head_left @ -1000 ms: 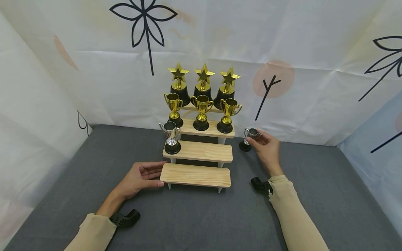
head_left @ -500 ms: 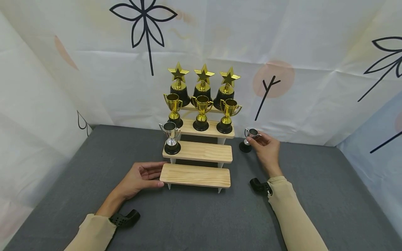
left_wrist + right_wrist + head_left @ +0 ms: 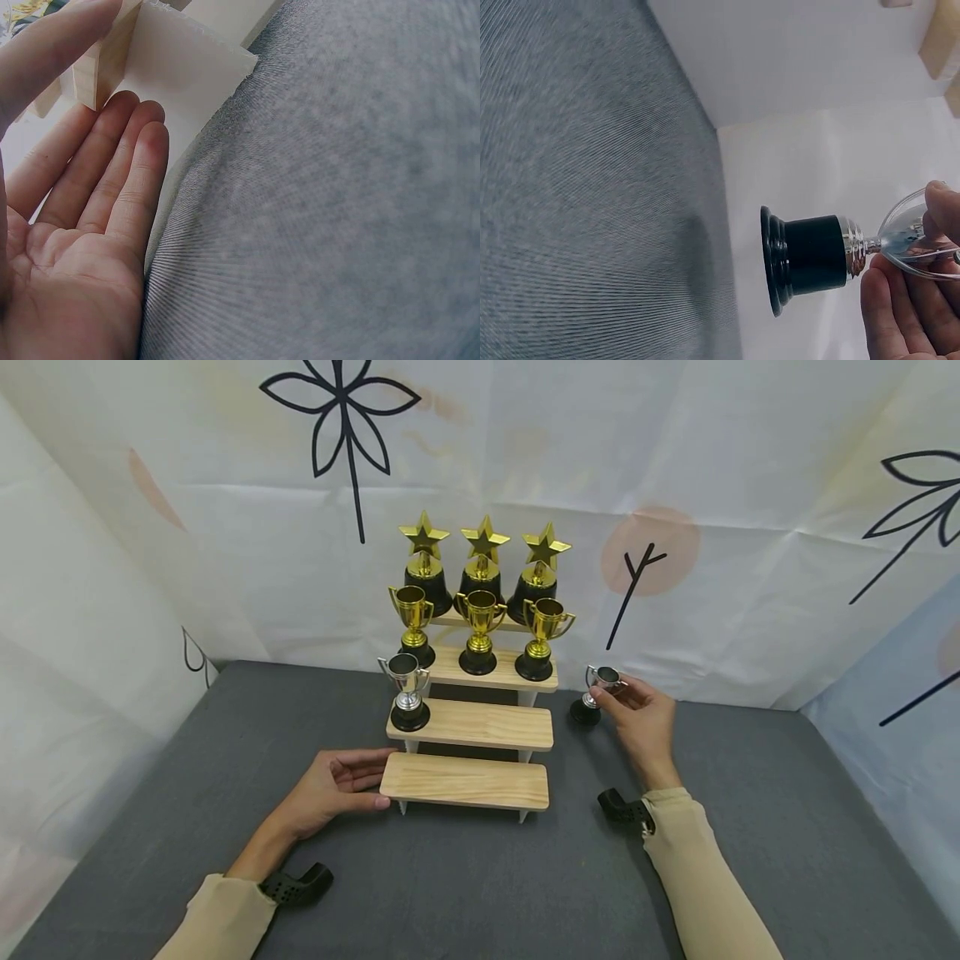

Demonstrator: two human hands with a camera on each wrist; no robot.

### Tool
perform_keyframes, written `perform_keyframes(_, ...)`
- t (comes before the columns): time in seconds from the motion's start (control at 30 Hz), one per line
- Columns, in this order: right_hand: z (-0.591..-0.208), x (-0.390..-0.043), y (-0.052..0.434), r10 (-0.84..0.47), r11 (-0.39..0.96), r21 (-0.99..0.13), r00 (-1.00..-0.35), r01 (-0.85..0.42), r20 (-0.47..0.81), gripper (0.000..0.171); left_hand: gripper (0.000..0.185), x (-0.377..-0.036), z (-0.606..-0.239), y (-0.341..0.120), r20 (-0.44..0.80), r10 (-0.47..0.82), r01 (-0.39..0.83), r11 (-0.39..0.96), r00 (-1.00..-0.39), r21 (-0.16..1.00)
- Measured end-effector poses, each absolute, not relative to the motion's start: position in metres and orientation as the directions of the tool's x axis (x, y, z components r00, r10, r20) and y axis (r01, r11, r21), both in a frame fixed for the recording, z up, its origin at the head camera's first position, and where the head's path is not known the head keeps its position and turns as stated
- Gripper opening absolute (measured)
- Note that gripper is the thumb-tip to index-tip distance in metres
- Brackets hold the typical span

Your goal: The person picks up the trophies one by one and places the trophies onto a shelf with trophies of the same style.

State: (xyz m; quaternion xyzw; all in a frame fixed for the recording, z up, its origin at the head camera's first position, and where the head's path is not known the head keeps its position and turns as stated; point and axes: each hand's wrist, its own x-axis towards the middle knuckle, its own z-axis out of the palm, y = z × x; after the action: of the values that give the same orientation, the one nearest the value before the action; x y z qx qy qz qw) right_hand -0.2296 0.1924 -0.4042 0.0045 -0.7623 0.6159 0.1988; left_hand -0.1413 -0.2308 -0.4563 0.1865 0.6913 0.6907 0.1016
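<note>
Your right hand (image 3: pixel 637 718) pinches the bowl of a small silver cup trophy (image 3: pixel 597 692) at the right of the wooden tiered stand (image 3: pixel 468 781); the right wrist view shows your fingertips (image 3: pixel 900 307) closed on the shiny bowl, with the black base (image 3: pixel 806 255) pointing away from the palm. From the head view the base sits at or just above the grey table (image 3: pixel 750 793), near the far wall; whether it touches cannot be told. Your left hand (image 3: pixel 330 785) lies palm-up and relaxed against the left end of the stand's lowest step, fingers straight and gripping nothing; the left wrist view shows the fingers (image 3: pixel 112 180) alongside the pale wood, touching it at the edge. A second silver cup trophy (image 3: pixel 407 693) stands upright on the left end of the second step, well apart from the one in your right hand. On the third step three gold cup trophies (image 3: pixel 480 631) stand in a row, upright, evenly spaced. On the top step three gold star trophies (image 3: pixel 483 564) stand in a row just behind them, close to the backdrop. The lowest step bears nothing but the touch of your left hand. A white printed backdrop (image 3: pixel 675 485) with black flower outlines closes the far side and both flanks of the table. Both forearms wear beige sleeves (image 3: pixel 697 877), each with a black wrist mount (image 3: pixel 622 806).
</note>
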Motion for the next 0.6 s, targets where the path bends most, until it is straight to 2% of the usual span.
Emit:
perform_keyframes(0.37,-0.376,-0.212,0.187,0.23,0.252,-0.923,-0.909,-0.29,0.349,0.035,0.068,-0.141,-0.456,-0.23,0.112,0.405,0.11,-0.03,-0.907,0.994)
perform_keyframes(0.6,-0.357,-0.201,0.183,0.207,0.237,-0.9,-0.886,-0.366,0.415,0.034,0.069,-0.141,-0.456,-0.23,0.114,0.406,0.112,-0.029,-0.907,0.993)
